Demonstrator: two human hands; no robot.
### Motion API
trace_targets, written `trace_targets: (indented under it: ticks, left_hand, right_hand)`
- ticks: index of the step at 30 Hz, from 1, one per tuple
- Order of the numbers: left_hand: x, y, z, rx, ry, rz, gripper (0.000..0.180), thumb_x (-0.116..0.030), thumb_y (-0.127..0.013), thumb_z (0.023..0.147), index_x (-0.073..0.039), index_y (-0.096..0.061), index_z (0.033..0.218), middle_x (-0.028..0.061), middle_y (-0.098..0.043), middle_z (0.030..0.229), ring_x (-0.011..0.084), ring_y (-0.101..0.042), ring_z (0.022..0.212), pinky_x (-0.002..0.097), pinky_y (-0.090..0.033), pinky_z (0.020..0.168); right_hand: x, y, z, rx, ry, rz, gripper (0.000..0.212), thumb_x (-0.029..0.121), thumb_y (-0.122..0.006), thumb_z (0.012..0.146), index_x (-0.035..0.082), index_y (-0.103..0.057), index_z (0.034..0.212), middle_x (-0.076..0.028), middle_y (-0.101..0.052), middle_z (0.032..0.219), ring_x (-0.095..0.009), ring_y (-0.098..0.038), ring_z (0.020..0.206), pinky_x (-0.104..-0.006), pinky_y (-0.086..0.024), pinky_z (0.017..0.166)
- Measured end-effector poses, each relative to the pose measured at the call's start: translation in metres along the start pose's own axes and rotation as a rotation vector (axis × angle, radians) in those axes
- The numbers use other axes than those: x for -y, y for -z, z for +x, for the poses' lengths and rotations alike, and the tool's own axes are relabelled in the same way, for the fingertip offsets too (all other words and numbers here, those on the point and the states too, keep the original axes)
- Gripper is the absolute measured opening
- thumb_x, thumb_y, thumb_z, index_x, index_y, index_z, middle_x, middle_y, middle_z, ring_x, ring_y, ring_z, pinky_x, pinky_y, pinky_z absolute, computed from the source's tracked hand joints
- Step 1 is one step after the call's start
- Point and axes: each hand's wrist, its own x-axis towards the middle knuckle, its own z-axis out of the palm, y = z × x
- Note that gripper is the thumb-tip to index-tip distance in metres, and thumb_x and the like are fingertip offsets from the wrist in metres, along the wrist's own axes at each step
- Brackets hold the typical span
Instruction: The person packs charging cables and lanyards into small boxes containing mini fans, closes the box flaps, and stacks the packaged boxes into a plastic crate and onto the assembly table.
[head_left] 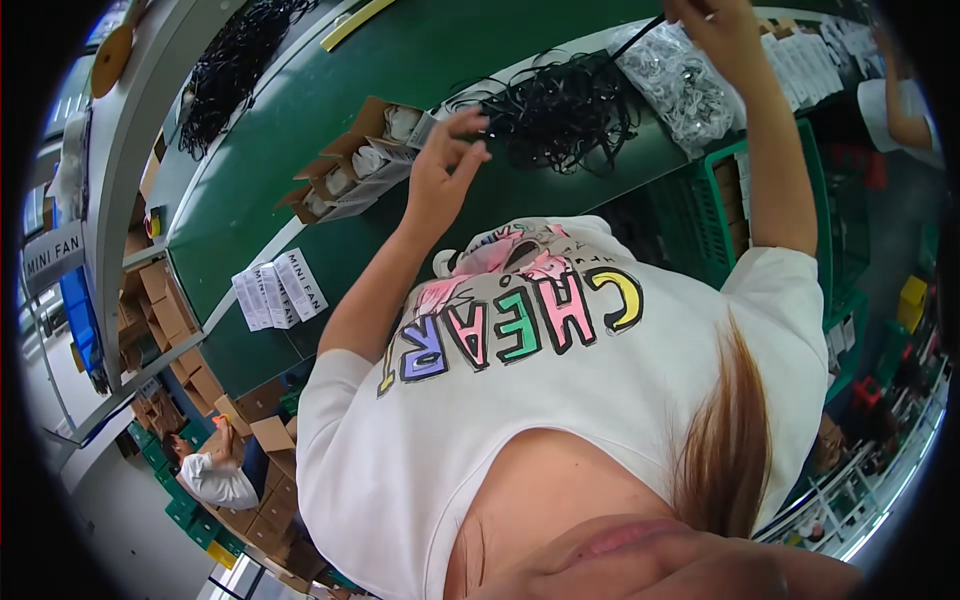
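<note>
My left hand (450, 160) is raised over the green workbench (330, 110), its fingers and thumb apart and nothing in them. Beside its fingertips lies a tangled pile of black straps (565, 115). At the top edge my right hand (718, 30), partly cut off, has its fingers closed on a black strap (640, 36) that slants down toward the pile. Below that hand is a clear plastic bag (685, 90) full of small transparent pieces. Left of my left hand stands a row of opened small boxes (360, 165) with white wrapped items inside.
Flat white boxes (280, 290) lie at the bench's left end. More white boxes (800, 70) line the far right. A green crate (715, 215) stands under my right arm. Another black strap heap (235, 70) lies beyond. Co-workers (900, 110) are at right and lower left.
</note>
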Motion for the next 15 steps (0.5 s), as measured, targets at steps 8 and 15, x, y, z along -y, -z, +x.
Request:
trace_targets:
  ticks: [8,15]
  left_hand:
    - [-0.146,-0.014,0.09,0.086,-0.352,-0.223,0.056,-0.028,-0.07,0.092,0.002,-0.045,0.133,0.0057,-0.064,0.094,0.0142,-0.061,0.08,0.026,-0.047,0.069]
    - [-0.129,0.038,0.055,-0.232,-0.476,0.449,0.044,-0.035,-0.048,0.104,-0.005,-0.052,0.072,-0.0002,-0.042,0.057,0.0101,-0.038,0.054,0.0292,-0.033,0.052]
  right_hand:
    - [0.115,-0.005,0.051,0.553,0.267,-0.192,0.009,0.006,-0.068,0.087,-0.002,-0.066,0.091,-0.008,-0.062,0.07,-0.011,-0.052,0.059,-0.0281,-0.044,0.056]
    - [0.063,0.042,0.058,0.565,0.065,0.193,0.015,0.013,-0.067,0.093,0.003,-0.063,0.103,0.005,-0.057,0.069,0.0,-0.043,0.056,-0.018,-0.033,0.049]
